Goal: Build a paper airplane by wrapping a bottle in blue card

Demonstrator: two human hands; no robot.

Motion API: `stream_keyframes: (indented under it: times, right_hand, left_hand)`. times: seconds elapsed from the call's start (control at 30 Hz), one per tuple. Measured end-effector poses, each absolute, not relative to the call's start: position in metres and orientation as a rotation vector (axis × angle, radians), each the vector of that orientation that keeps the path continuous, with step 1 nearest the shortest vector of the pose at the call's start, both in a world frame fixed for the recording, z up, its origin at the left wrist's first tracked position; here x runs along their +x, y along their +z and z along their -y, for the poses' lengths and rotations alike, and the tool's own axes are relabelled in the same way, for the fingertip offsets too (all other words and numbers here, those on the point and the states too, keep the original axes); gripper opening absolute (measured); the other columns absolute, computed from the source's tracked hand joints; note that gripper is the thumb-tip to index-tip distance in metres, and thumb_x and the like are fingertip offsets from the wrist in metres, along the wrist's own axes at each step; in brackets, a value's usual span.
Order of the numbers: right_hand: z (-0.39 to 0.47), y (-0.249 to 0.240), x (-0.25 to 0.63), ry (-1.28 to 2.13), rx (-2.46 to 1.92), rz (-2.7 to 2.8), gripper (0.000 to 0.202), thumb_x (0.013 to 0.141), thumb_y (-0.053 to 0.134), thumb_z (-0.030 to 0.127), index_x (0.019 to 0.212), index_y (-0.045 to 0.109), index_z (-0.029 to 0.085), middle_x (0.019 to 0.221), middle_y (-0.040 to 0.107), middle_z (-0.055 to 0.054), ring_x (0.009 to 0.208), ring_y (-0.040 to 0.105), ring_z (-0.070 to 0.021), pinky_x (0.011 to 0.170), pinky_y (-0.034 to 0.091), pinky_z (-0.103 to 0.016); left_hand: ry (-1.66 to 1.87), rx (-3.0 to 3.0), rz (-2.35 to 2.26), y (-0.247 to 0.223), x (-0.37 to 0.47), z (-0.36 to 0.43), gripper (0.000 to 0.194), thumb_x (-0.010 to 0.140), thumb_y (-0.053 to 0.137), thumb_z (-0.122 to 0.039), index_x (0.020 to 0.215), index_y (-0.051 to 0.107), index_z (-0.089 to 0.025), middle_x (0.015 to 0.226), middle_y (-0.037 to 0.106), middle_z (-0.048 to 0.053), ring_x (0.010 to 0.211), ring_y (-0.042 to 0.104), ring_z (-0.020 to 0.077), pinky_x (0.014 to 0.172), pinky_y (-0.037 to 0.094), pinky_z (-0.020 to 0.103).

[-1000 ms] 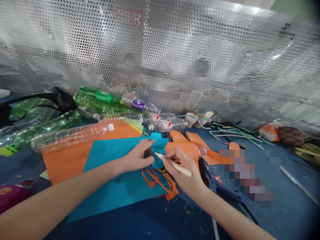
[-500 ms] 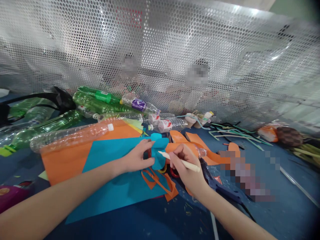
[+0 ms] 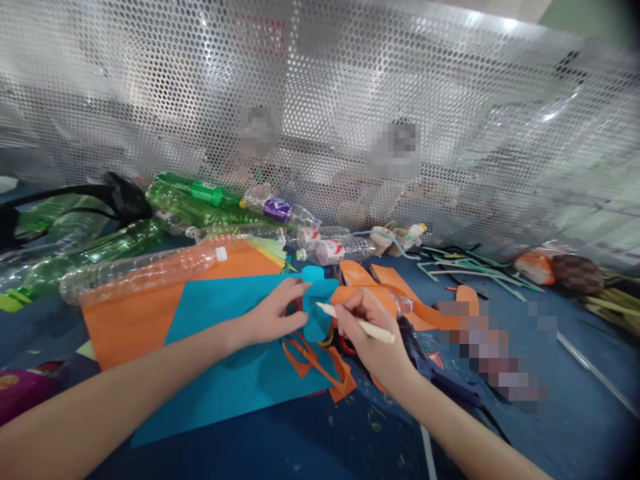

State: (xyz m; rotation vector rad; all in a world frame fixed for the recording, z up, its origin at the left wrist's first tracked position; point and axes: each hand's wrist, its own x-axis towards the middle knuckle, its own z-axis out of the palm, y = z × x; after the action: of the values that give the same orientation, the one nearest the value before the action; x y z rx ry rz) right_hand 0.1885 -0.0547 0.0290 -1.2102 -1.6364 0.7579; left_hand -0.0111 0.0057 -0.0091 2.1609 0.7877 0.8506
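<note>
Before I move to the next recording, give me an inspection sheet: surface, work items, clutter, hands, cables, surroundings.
Surface: blue table, small scraps near the front.
Work items: blue cutout; pen, tip at the cutout, contact unclear; blue sheet overlapping an orange sheet.
Clutter: bottles left and back; orange scraps; strips at back right.
Hands: left hand, fingers spread at the cutout's left edge; right hand grips the pen.
Cables: dark cord from a gun-shaped tool.
Surroundings: perforated silver screen, blurred figures beyond.
</note>
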Motion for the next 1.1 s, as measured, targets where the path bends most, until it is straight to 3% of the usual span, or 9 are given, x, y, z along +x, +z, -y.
stream_keyframes:
  times: [0.3,0.77,0.93,1.1]
  right_hand:
    - [0.054,0.028,0.1892,0.756,-1.229,1.65,0.027,0.088,0.053,0.032,0.067,0.038,0.024,0.053,0.045,0.006,0.046,0.039,-0.0102,0.045,0.033,-0.023]
    - [0.053,0.0292,0.1926,0.756,-1.256,1.621,0.027,0.087,0.052,0.028,0.066,0.036,0.024,0.05,0.041,0.008,0.044,0.036,-0.0094,0.042,0.029,-0.023]
    - [0.0523,0.0294,0.1927,0.756,-1.252,1.658,0.026,0.087,0.054,0.031,0.067,0.038,0.023,0.051,0.043,0.007,0.044,0.039,-0.0096,0.043,0.031,-0.023]
    - [0.0528,0.0276,0.1931,0.749,-1.251,1.657,0.026,0.087,0.053,0.03,0.068,0.037,0.024,0.051,0.043,0.007,0.045,0.038,-0.0094,0.043,0.03,-0.023]
  left_hand:
    - [0.817,2.173,-0.771,-0.0053,-0.0114,-0.005,0.047,0.087,0.05,-0.031,0.134,0.046,-0.03,0.117,0.051,0.008,0.107,0.051,0.0271,0.095,0.044,0.05]
    - [0.832,2.189,-0.775,-0.0053,-0.0114,-0.005,0.047,0.086,0.051,-0.031,0.132,0.047,-0.029,0.126,0.048,0.009,0.121,0.043,0.0309,0.103,0.036,0.054]
    - [0.826,2.178,-0.768,-0.0044,-0.011,-0.0046,0.046,0.086,0.05,-0.03,0.132,0.046,-0.03,0.109,0.052,0.007,0.104,0.051,0.0273,0.094,0.044,0.05]
    - [0.838,2.171,-0.779,-0.0042,-0.01,-0.0044,0.045,0.085,0.051,-0.029,0.13,0.049,-0.03,0.108,0.052,0.008,0.102,0.052,0.0275,0.093,0.044,0.052]
